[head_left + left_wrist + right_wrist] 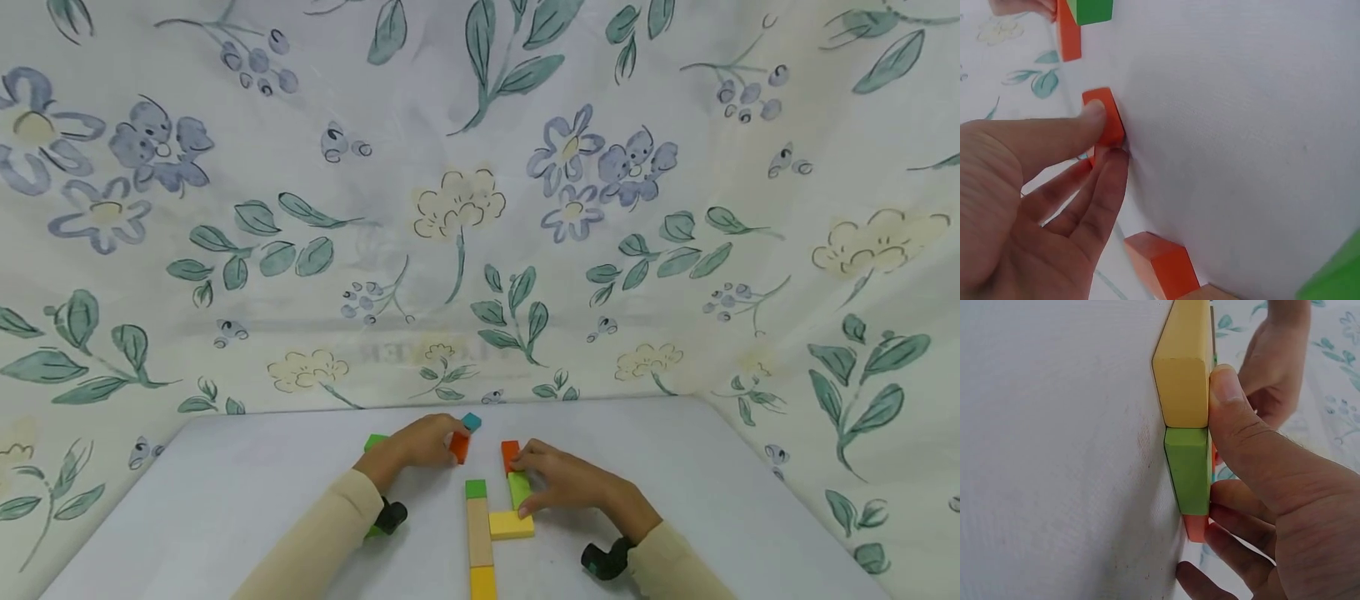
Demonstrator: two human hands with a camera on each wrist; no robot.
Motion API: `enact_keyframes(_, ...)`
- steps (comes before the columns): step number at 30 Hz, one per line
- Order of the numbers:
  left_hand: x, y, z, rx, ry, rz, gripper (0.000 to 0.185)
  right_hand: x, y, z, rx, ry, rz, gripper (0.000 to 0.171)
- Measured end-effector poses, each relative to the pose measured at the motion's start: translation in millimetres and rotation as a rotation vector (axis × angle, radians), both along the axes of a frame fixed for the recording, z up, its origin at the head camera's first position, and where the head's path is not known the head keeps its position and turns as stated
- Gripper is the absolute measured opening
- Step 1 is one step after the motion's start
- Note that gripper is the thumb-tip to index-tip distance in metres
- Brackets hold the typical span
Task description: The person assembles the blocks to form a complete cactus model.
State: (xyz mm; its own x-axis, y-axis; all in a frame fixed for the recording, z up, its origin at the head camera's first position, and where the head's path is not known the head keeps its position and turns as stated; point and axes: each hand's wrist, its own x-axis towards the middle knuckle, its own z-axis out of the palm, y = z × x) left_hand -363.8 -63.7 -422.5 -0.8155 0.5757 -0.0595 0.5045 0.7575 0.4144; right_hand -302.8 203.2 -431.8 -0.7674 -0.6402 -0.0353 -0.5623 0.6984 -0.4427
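Right hand (573, 487) fingers press green block (519, 489); left hand (420, 446) fingers pinch orange block (459, 447).

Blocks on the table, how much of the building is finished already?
Partly built. A line of green, tan and yellow blocks lies flat, with a yellow block beside it. The right hand presses a light green block and a red one into line above it. The left hand pinches another red block. A teal block and a green block lie unused.

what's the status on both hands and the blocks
Left hand pinches small orange block. Right hand presses light green block in the row, thumb beside yellow block. Nothing between them.
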Motion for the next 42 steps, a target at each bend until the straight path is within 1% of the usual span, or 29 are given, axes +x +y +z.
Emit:
enact_keyframes(5,-2.7,-3,-0.1,0.012,0.014,-0.02,0.042,-0.4,-1,2.3,0.018,0.012,-0.01,0.071)
enact_keyframes(9,-0.9,-3,1.0,0.009,0.02,-0.04,0.042,-0.2,0,1.4,0.021,0.008,-0.019,0.072)
enact_keyframes(16,4.0,-1,-0.4,0.011,0.007,0.002,0.041,0.5,-1,0.9,0.021,-0.005,-0.025,0.071)
enact_keyframes(19,5.4,2,-0.6,0.03,0.006,0.01,0.041,0.2,-1,1.9,0.02,-0.006,-0.026,0.07)
enact_keyframes(25,10.6,9,1.4,0.095,-0.053,0.001,0.041,-1.1,-1,1.0,0.021,-0.005,-0.032,0.069)
enact_keyframes(30,17.2,11,0.9,0.09,-0.089,-0.013,0.039,-0.1,-1,-0.4,0.015,-0.009,-0.028,0.07)
enact_keyframes(33,20.0,10,-0.3,0.085,-0.083,-0.039,0.039,-0.3,-1,0.0,0.009,-0.006,-0.023,0.069)
enact_keyframes(37,21.6,8,-3.4,0.087,-0.048,-0.072,0.038,-2.1,0,-0.5,0.007,0.009,-0.019,0.07)
enact_keyframes(42,22.8,7,-6.3,0.088,-0.029,-0.074,0.036,-4.2,1,-4.3,0.006,0.011,-0.024,0.072)
